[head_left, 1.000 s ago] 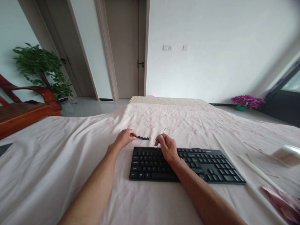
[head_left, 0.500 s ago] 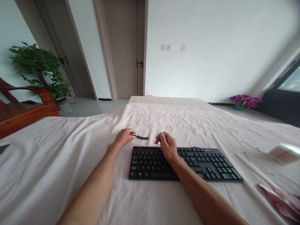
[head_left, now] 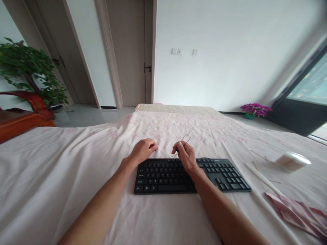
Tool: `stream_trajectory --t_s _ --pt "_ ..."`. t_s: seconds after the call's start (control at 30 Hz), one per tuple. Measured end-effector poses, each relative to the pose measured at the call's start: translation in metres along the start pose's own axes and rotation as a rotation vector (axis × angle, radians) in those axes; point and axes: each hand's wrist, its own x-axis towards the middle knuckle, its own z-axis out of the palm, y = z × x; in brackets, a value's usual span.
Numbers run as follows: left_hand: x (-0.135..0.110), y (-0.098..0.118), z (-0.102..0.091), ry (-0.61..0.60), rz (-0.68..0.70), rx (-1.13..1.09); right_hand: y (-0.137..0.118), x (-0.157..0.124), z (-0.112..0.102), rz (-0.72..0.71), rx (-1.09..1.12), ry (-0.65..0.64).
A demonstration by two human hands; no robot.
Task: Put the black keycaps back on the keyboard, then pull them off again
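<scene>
A black keyboard (head_left: pixel 166 188) lies on the pink-white flowered cloth. My right hand (head_left: pixel 187 154) is over its top edge, fingers closed round the dark middle of a wire keycap puller (head_left: pixel 187 137). One wire loop sticks up above the fist, and thin wire ends point down below it toward the top row of keys. Just behind the keyboard's upper left corner is my left hand (head_left: pixel 143 149), its fingers curled down and pressed together. A small black keycap (head_left: pixel 155 149) shows at its fingertips. Whatever those fingers grip is hidden.
On the right lie a clear tub of cotton swabs (head_left: pixel 292 161), a few loose swabs near it, a pale strip (head_left: pixel 265 178) and a pink cloth (head_left: pixel 293 211). A wooden chair (head_left: pixel 28 115) and a plant (head_left: pixel 28 68) stand at the left, purple flowers (head_left: pixel 255 109) at the right.
My left hand has moved right, over the short row of black keycaps that was in plain sight before. My right hand has shifted slightly, still with the puller. The view has turned a little rightward.
</scene>
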Motion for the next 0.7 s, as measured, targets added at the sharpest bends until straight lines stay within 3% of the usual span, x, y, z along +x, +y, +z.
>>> stream_trajectory --t_s 0.2,0.7 --pt "-0.009 0.027 0.023 -0.164 -0.009 -0.099 0.0 -0.004 0.002 -0.019 -0.024 -0.103" --pt "-0.011 0.024 0.034 -0.22 0.003 -0.247 0.002 0.002 0.002 -0.179 -0.291 -0.407"
